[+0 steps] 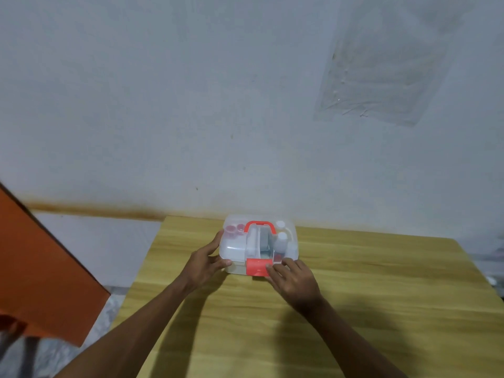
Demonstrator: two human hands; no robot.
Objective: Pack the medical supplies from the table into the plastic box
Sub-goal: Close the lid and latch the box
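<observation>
plastic box point(234, 249) sits on the wooden table point(354, 296), toward its far edge and just left of centre, straight ahead of both hands. the clear lid is down. seen through it: small red-capped jars point(231, 230) at far left, a grey block point(264, 240) in the middle under the red handle point(259, 225), white bottles point(282, 241) on the right. every supply i can see is inside the box, so packing looks done and this reads as the closing step.

hands are apart, one on each side of the near face. left hand point(204, 264) grips the near-left corner, thumb on the front edge and fingers up the left wall, so it is bracing the box. right hand point(293, 279) has its fingers laid fairly straight against the near wall, index tip on the right edge of the red latch point(256, 267). that is pressing, not wrapping.

key relation: the box's long axis runs left-right and the latch sits mid near face, pointing at the person. the right hand is the nearer one and is already touching it. the next move likely needs a push away from the body on the latch, with the left hand stopping the box sliding toward the wall. can't tell whether the latch has seated; the frame is soft there.
</observation>
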